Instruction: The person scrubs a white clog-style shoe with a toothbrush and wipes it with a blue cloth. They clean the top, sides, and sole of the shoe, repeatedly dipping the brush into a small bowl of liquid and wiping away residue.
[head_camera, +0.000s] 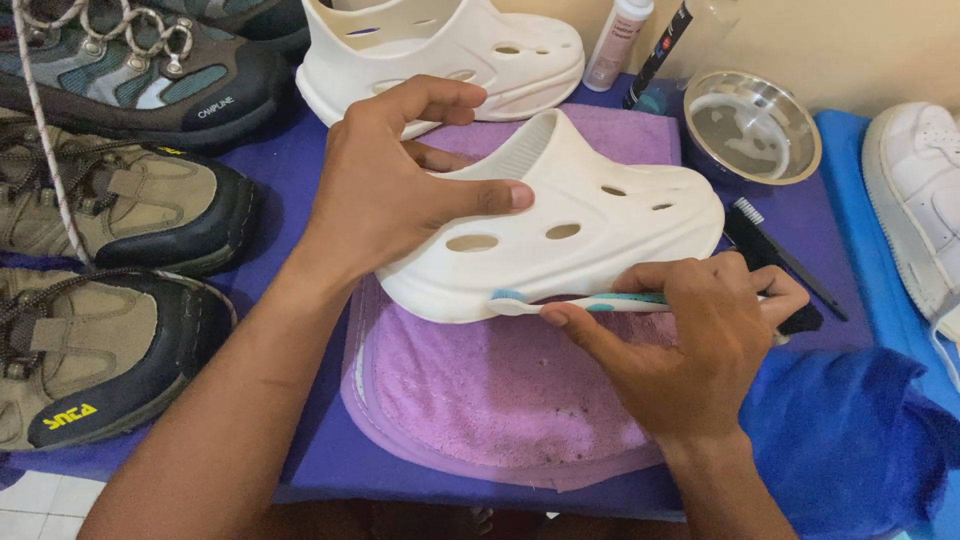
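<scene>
Left hand (385, 190) gripping smooth foam clog (590, 225), toothbrush (580, 303) in right hand (700, 350)

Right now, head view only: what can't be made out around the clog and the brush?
- White foam clog: heel opening hidden by the left hand.
- Teal-and-white toothbrush: handle end covered by the right hand; bristles face away, so their contact with the sole edge is unclear.
- Second white clog: top cut off by the frame edge.
- Round steel bowl: contents unreadable through glare.
- White sneaker: cut off at the right edge.
</scene>
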